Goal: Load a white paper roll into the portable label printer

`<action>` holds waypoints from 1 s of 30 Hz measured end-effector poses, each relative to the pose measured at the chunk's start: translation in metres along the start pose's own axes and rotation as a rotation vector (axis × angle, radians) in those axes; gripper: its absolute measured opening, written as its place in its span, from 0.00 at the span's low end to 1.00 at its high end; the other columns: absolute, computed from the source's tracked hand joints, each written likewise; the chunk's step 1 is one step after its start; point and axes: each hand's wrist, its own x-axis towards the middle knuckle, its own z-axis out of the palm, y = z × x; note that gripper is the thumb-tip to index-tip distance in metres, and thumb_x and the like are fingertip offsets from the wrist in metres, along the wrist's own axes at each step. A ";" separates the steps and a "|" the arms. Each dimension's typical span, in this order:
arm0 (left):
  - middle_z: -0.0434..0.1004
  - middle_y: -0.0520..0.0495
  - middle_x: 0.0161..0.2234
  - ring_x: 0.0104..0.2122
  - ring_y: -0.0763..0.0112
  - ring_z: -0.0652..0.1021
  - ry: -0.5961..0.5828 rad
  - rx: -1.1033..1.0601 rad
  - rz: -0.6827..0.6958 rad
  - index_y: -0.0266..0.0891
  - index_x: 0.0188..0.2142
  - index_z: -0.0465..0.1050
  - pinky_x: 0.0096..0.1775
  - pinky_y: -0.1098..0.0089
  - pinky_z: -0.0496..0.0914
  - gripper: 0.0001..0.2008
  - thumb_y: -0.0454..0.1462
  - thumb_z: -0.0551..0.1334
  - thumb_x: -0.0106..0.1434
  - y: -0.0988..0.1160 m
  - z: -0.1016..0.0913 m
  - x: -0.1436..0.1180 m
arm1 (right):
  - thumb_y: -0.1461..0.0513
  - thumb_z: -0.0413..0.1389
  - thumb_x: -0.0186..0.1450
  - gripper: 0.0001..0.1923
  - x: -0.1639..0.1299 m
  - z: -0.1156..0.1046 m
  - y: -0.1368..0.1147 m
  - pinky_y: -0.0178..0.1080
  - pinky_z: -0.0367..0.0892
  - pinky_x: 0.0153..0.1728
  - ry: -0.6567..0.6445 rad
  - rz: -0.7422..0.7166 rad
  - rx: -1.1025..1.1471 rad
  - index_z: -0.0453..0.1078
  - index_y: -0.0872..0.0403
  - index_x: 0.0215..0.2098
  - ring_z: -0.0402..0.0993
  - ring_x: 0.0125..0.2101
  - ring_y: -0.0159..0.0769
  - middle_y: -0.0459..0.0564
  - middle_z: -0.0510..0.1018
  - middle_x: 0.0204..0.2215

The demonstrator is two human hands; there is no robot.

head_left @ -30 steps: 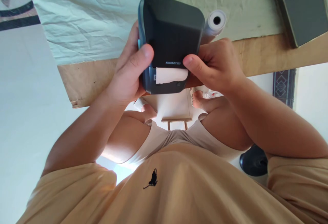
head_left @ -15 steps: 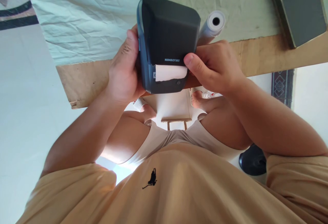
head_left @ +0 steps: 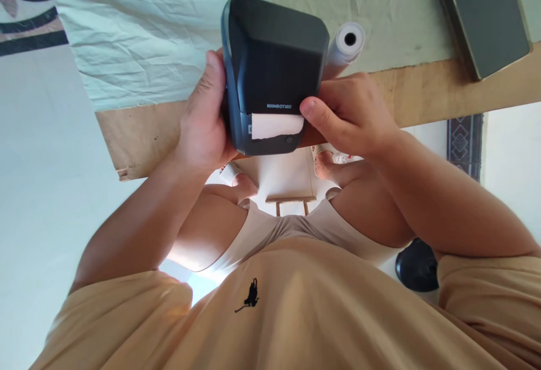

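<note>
Label printer, held above the counter edge: left hand clasps its side, right hand closed on the other, thumb beside the paper tab; probably light, rigid, smooth-cased, best gripped by the flanks.

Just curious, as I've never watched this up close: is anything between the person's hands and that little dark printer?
Nothing visible. The left hand grips the label printer directly on one side, the right hand on the other, its thumb beside the white paper strip.
</note>
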 end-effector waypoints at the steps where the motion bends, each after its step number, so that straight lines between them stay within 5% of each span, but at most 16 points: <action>1: 0.69 0.46 0.46 0.54 0.63 0.64 0.011 0.007 -0.009 0.38 0.45 0.64 0.57 0.60 0.59 0.28 0.47 0.33 0.61 0.000 -0.001 0.000 | 0.45 0.33 0.60 0.30 0.000 0.000 0.000 0.28 0.40 0.18 -0.004 0.004 -0.004 0.53 0.61 0.15 0.41 0.15 0.16 0.45 0.54 0.12; 12: 0.70 0.43 0.44 0.53 0.62 0.66 0.016 -0.027 0.027 0.36 0.43 0.66 0.52 0.59 0.65 0.30 0.48 0.32 0.61 -0.002 0.000 0.002 | 0.45 0.33 0.60 0.30 0.000 0.000 0.000 0.28 0.40 0.19 -0.013 0.021 -0.002 0.54 0.61 0.16 0.42 0.16 0.17 0.45 0.54 0.13; 19: 0.71 0.49 0.44 0.51 0.65 0.67 0.066 0.025 0.007 0.43 0.40 0.68 0.50 0.64 0.67 0.25 0.47 0.36 0.61 -0.004 -0.005 0.003 | 0.45 0.33 0.60 0.30 0.001 0.000 0.000 0.29 0.40 0.20 -0.005 0.015 -0.002 0.53 0.61 0.16 0.41 0.16 0.16 0.45 0.54 0.13; 30: 0.72 0.49 0.41 0.48 0.66 0.70 0.167 -0.043 0.122 0.38 0.31 0.66 0.52 0.61 0.63 0.18 0.43 0.42 0.62 -0.008 -0.008 0.004 | 0.45 0.33 0.60 0.30 0.003 0.001 0.001 0.28 0.40 0.20 0.025 0.005 0.012 0.52 0.61 0.15 0.41 0.16 0.16 0.44 0.54 0.12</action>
